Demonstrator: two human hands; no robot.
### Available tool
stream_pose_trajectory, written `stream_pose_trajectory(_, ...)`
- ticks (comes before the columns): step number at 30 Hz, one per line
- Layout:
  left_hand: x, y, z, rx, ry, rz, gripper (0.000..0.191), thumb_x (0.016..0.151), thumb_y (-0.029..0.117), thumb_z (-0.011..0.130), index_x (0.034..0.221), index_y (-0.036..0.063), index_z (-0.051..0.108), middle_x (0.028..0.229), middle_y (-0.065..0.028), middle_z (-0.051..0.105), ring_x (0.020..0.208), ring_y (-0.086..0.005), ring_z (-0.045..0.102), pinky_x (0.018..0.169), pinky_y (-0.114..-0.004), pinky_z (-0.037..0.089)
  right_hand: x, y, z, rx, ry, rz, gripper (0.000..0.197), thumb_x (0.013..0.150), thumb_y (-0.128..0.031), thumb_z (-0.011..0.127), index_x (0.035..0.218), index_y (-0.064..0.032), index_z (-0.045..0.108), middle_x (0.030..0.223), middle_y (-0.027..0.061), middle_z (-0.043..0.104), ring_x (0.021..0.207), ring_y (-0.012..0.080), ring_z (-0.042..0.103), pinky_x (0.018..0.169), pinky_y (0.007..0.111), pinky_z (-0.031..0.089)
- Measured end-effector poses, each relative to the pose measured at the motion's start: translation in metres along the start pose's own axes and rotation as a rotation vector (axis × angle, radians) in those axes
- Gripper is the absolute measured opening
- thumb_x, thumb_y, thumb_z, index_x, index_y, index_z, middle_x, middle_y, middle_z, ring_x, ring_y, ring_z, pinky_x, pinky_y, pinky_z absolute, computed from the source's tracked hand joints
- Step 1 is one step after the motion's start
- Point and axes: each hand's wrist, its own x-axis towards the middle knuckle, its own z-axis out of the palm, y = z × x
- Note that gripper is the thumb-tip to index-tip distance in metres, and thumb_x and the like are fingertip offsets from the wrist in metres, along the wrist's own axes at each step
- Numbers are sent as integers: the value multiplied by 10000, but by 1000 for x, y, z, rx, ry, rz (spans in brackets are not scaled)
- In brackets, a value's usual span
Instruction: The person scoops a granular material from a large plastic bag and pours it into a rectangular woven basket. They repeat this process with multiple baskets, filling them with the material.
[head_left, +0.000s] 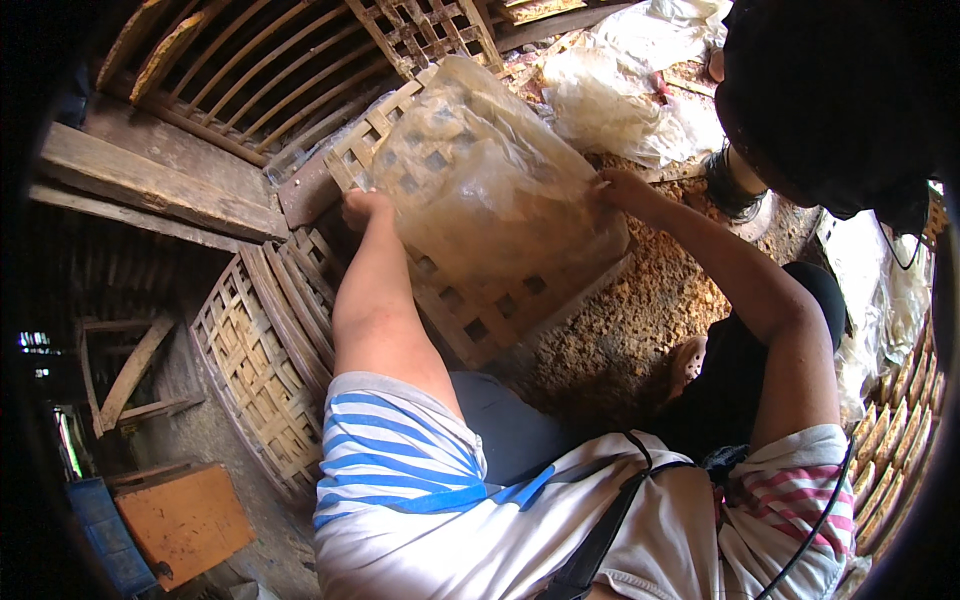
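A clear plastic sheet (480, 180) lies over a woven bamboo tray with square openings (457, 330), in front of me. My left hand (365, 208) grips the left edge of the sheet beside the tray's frame. At the right edge, my right hand (619, 189) pinches the same sheet. The lattice shows dimly through the plastic. Whether either hand also holds the tray beneath cannot be told.
Stacked woven bamboo trays (262, 367) lean at the left. A wooden beam (165, 184) and a slatted rack (262, 67) stand upper left. Crumpled plastic sheets (630, 97) lie upper right, near another person in black (817, 97). Crumbly brown ground (637, 300) lies right of the tray.
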Motion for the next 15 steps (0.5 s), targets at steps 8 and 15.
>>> stream_pose_trajectory(8, 34, -17, 25, -159, 186, 73, 107, 836, 184, 642, 893, 94, 634, 941, -147, 676, 896, -327, 660, 765, -428, 534, -11, -15, 4, -33, -48, 55, 424, 878, -60, 569, 1286, 1, 473, 905, 115, 683, 789, 169, 665, 676, 300, 537)
stream_pose_trajectory(15, 94, 12, -32, -490, 208, 300, 245, 953, 227, 528, 1105, 40, 483, 1056, -153, 648, 915, -345, 646, 784, -429, 518, -20, -30, 8, -148, -25, 60, 463, 847, -72, 600, 1300, -98, 511, 776, 16, 601, 655, 89, 552, 568, 245, 463)
